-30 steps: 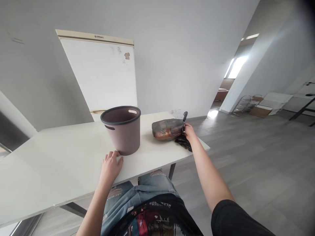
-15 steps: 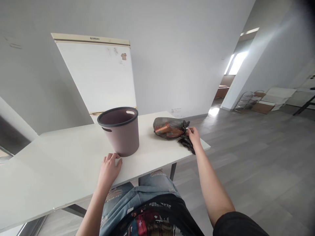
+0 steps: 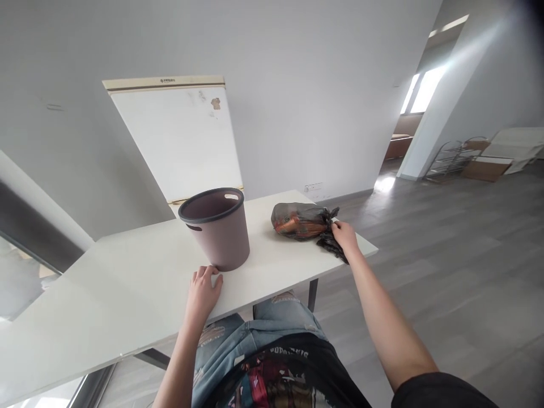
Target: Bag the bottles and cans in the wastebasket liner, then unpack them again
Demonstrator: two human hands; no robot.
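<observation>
A mauve trash bin with a dark rim and cut-out handles stands upright on the white table. My left hand rests on the tabletop at the foot of the bin, its fingers bent and thumb apart, holding nothing. To the right of the bin lies a black plastic bag, thin enough to show orange and red contents that I cannot name. Its gathered neck is pinched in the closed fingers of my right hand, and the loose end hangs toward the front edge.
Behind the table a white fridge stands against the grey wall. On the right, beyond the table's end, are the grey floor, a doorway, a metal rack and a cardboard box.
The view has swung a little to the left, so everything sits further right in the picture. Both hands keep their places by the bin and on the bag's neck.
</observation>
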